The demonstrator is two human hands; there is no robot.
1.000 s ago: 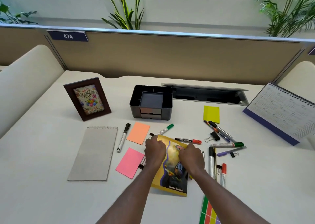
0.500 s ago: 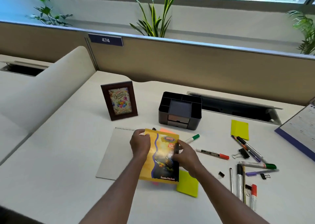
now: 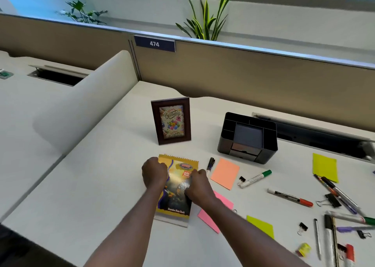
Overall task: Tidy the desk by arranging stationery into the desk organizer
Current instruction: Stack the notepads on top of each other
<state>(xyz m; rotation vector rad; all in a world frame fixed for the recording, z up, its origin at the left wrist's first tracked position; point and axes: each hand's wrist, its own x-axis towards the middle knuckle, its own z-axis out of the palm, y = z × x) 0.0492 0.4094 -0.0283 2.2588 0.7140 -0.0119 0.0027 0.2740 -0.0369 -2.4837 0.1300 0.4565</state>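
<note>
While the yellow notebook is being kept flat on a grey notepad (only a strip of the pad's near edge is showing), its left edge is being gripped by the curled fingers of the left hand, and its right side is being clamped by the bent fingers of the right hand. The desk organizer is being left well apart, farther back and to the right on the desk, with an orange sticky note lying between the two.
</note>
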